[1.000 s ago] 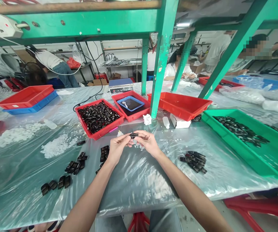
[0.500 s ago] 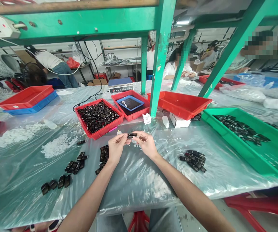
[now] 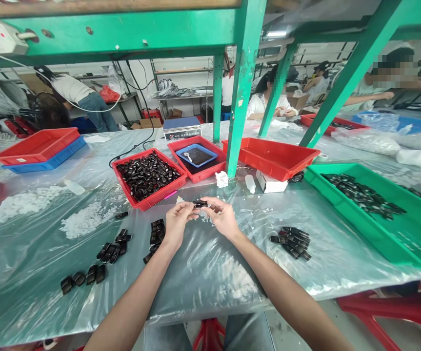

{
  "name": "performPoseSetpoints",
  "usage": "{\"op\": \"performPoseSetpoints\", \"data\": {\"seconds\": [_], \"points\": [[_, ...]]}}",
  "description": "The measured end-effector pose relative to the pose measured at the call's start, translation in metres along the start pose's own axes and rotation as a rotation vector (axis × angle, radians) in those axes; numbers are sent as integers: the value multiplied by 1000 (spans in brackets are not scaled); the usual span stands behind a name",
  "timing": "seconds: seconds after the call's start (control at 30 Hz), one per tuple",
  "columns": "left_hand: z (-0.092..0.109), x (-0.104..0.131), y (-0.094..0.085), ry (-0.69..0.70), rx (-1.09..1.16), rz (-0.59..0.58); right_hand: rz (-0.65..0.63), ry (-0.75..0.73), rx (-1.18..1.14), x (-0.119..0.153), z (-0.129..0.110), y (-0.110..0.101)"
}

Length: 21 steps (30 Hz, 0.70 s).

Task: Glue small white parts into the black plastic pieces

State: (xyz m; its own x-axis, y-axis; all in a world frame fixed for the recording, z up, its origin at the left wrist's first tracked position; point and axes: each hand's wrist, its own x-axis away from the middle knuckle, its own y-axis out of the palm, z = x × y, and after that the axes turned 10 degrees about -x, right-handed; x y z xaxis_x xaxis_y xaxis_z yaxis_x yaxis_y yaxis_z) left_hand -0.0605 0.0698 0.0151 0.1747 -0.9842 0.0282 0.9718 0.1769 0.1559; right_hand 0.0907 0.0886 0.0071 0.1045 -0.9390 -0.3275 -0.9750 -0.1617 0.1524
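Here, left hand (image 3: 178,218) and right hand (image 3: 223,217) pinch black piece (image 3: 200,204); bare plastic sheet (image 3: 210,273) nearer table edge.

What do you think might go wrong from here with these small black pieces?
The fingertips of the left hand and right hand hold one black piece, which might slip among the loose white bits. The right forearm could scatter the black pile beside it.

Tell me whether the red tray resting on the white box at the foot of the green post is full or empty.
Empty: the red tray shows only bare red floor and walls.
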Motion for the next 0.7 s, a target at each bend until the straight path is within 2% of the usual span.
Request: {"op": "performPoseSetpoints", "data": {"seconds": [0.3,0.6,0.7], "points": [[0,2,0,-53,-30,-72,27,7,22,-2,-4,-4],[-2,1,-2,14,-162,-155,102,22,9,-6,-4,-6],[-5,0,-3,41,-200,-217,140,15,-8,-7,-4,-7]]}}
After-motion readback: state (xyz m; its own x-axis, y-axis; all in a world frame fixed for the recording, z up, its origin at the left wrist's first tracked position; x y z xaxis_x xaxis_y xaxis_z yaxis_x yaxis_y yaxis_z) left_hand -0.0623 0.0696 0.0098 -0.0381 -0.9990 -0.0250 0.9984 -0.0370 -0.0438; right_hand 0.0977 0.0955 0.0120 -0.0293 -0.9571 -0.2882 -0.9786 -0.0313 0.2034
